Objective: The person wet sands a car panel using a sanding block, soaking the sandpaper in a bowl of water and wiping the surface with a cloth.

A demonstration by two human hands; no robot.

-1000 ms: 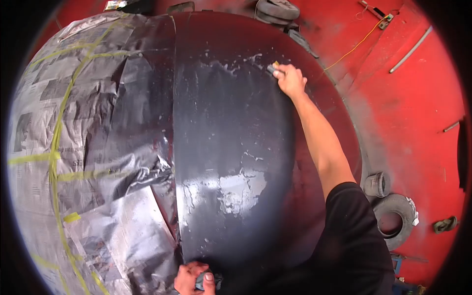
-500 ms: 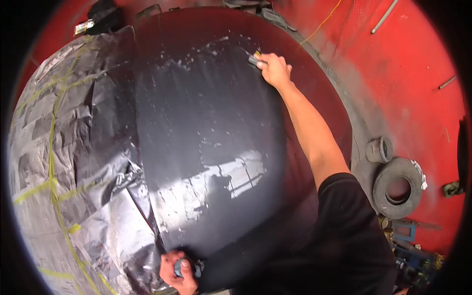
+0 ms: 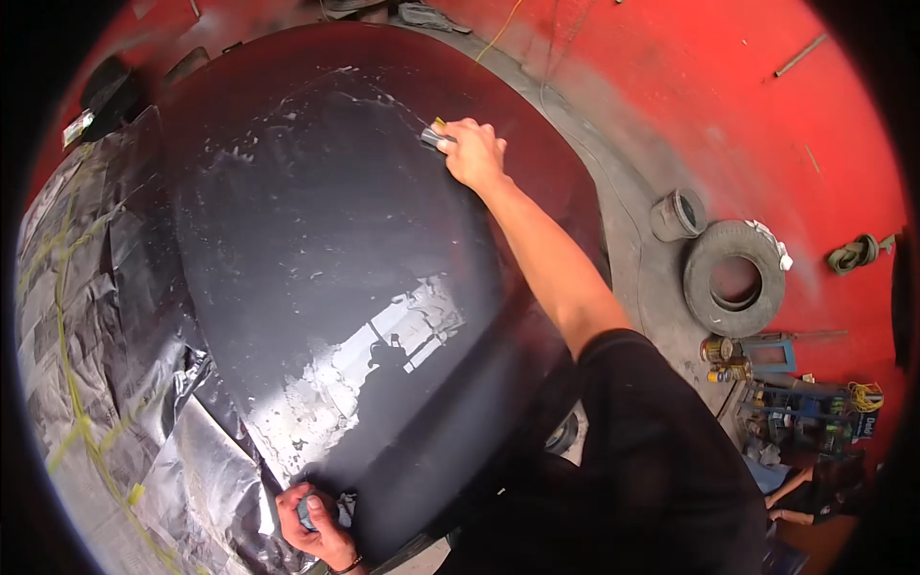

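Observation:
A wet, dark car panel [image 3: 316, 230] fills the middle, with a bright reflection on its lower half. On its far right part, my right hand [image 3: 476, 153] is closed around a small flat grey pad [image 3: 436, 138] with a yellow bit at its top. The pad lies against the panel; its exact kind is unclear. At the near left edge, my left hand [image 3: 311, 522] wraps around a rounded grey-blue piece [image 3: 307, 513], perhaps a sponge, mostly hidden by the fingers. White droplets or suds streak the far surface.
Taped masking paper [image 3: 125, 316] covers the left side. Beyond the panel's right edge are a tyre [image 3: 702, 278], a bucket [image 3: 678, 215], several cans [image 3: 725, 359] and a red wall [image 3: 671, 96]. Another person's arm [image 3: 791, 494] shows at lower right.
My view has shifted, so the panel appears further left and more of the right-hand floor shows. My right hand stays on the panel with the pad, somewhat nearer. Both hands keep their hold.

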